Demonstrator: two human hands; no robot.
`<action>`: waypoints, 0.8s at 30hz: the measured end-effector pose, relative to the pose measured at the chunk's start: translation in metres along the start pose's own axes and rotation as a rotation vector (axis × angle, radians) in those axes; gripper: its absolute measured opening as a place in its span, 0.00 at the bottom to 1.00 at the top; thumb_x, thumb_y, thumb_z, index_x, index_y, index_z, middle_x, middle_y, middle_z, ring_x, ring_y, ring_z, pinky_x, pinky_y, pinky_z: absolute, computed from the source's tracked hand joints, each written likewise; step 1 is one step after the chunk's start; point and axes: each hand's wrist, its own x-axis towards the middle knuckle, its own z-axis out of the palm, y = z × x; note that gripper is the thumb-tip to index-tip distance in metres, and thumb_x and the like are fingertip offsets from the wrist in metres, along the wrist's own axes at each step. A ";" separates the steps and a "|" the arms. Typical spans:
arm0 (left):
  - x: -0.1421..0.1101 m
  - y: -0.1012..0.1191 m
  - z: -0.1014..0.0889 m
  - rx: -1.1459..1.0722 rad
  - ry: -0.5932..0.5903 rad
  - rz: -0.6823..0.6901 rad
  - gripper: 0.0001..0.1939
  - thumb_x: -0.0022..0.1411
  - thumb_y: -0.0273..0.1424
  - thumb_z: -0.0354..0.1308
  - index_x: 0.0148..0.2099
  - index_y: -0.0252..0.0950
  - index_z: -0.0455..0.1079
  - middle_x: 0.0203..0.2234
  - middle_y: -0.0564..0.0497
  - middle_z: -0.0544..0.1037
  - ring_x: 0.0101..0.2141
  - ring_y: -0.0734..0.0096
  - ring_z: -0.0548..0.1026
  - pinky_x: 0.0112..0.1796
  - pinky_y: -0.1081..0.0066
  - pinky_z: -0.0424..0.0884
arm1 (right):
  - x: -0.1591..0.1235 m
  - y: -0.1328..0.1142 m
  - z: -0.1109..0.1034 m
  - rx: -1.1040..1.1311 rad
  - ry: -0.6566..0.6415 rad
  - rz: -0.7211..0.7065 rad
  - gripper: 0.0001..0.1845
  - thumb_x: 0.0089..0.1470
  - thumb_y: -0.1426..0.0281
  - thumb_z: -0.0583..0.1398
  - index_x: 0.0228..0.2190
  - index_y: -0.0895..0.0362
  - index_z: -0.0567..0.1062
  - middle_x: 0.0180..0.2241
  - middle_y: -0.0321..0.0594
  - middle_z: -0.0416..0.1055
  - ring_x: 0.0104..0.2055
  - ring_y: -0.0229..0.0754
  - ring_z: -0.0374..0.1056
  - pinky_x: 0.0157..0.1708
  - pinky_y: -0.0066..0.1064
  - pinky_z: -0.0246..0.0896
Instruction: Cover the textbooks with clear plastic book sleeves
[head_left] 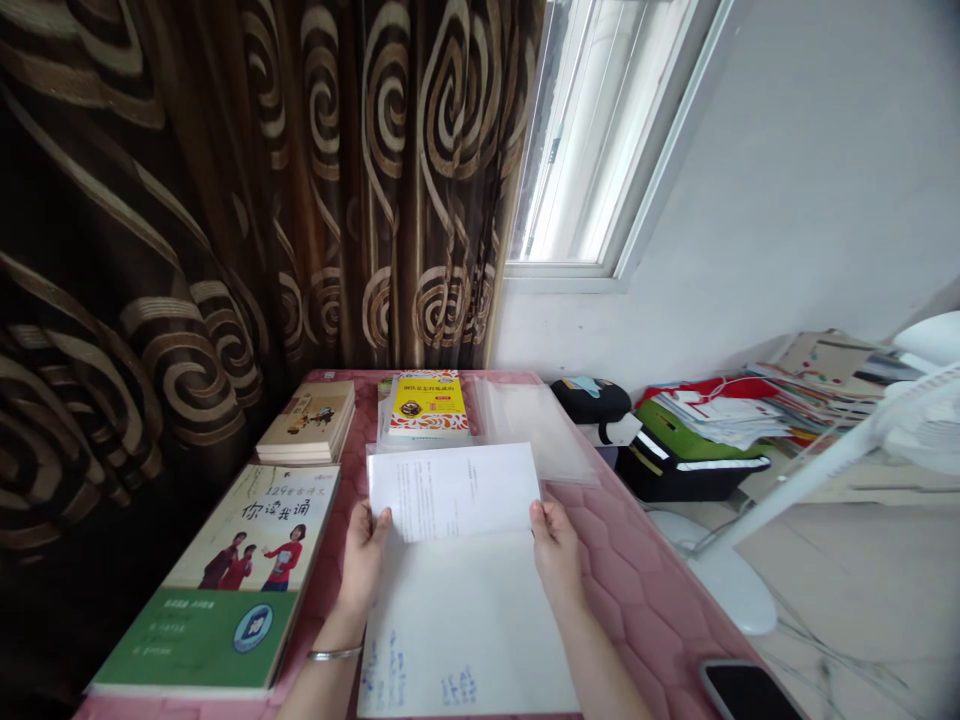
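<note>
Dark brown curtain [330, 180] with swirl pattern fills the back left, pale wall [810, 150] on the right, window [581, 140] between. Desk [637, 580] below has a pink quilted cover. White fan [787, 490] stands on the floor to the right; near it, a green-black bag [690, 455] with papers piled on top.

White paper [469, 600] is at the near middle of the desk, between both hands: printed text on the upper part, crease across, blue handwriting along the near end. Can't tell if it's one folded sheet or two.

Big green-and-white book [225, 590] lies left of it. Clear plastic sleeves [532, 415] sit beyond, to the right; small tan books [307, 425] stacked far left, yellow book [427, 400] at far centre.

Left hand [364, 560]: fingers clamped on the paper's left edge, thumb on top, rest mostly hidden behind. Right hand [557, 550]: same pinch on the right edge, near the crease. Phone [750, 690] at the near right corner. Silver bracelet [335, 654] on left wrist.
</note>
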 end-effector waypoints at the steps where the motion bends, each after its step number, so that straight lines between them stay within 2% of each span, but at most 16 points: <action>1: 0.000 0.000 0.000 0.002 0.001 -0.004 0.20 0.51 0.48 0.65 0.38 0.39 0.70 0.31 0.52 0.76 0.34 0.66 0.72 0.38 0.68 0.66 | 0.001 0.001 0.000 -0.012 -0.001 0.001 0.28 0.49 0.40 0.55 0.23 0.53 0.66 0.20 0.32 0.62 0.24 0.39 0.58 0.26 0.30 0.55; 6: 0.001 -0.001 0.000 0.019 -0.008 -0.002 0.21 0.52 0.49 0.63 0.38 0.38 0.68 0.31 0.52 0.75 0.34 0.65 0.71 0.38 0.68 0.66 | 0.000 0.000 0.000 -0.019 0.005 -0.006 0.28 0.48 0.40 0.55 0.23 0.53 0.67 0.21 0.34 0.63 0.25 0.40 0.59 0.26 0.30 0.56; 12: 0.001 -0.003 -0.001 0.045 -0.012 0.021 0.20 0.54 0.49 0.62 0.37 0.38 0.67 0.31 0.52 0.75 0.34 0.66 0.72 0.38 0.68 0.67 | -0.005 -0.005 0.001 0.130 -0.029 0.048 0.25 0.49 0.44 0.59 0.29 0.55 0.70 0.24 0.34 0.66 0.26 0.39 0.60 0.26 0.28 0.56; 18: 0.002 -0.003 0.000 0.041 -0.006 0.010 0.22 0.52 0.51 0.62 0.37 0.38 0.68 0.29 0.52 0.75 0.34 0.66 0.72 0.38 0.68 0.67 | -0.005 -0.002 -0.001 0.121 -0.040 0.069 0.25 0.48 0.44 0.59 0.25 0.55 0.69 0.21 0.33 0.63 0.23 0.38 0.56 0.23 0.29 0.52; 24: 0.000 -0.003 -0.001 0.033 -0.010 0.004 0.21 0.53 0.50 0.63 0.39 0.38 0.69 0.33 0.51 0.76 0.37 0.64 0.73 0.41 0.67 0.66 | -0.001 0.005 0.000 0.016 -0.027 0.007 0.27 0.50 0.42 0.56 0.22 0.54 0.66 0.20 0.32 0.60 0.24 0.38 0.55 0.24 0.29 0.53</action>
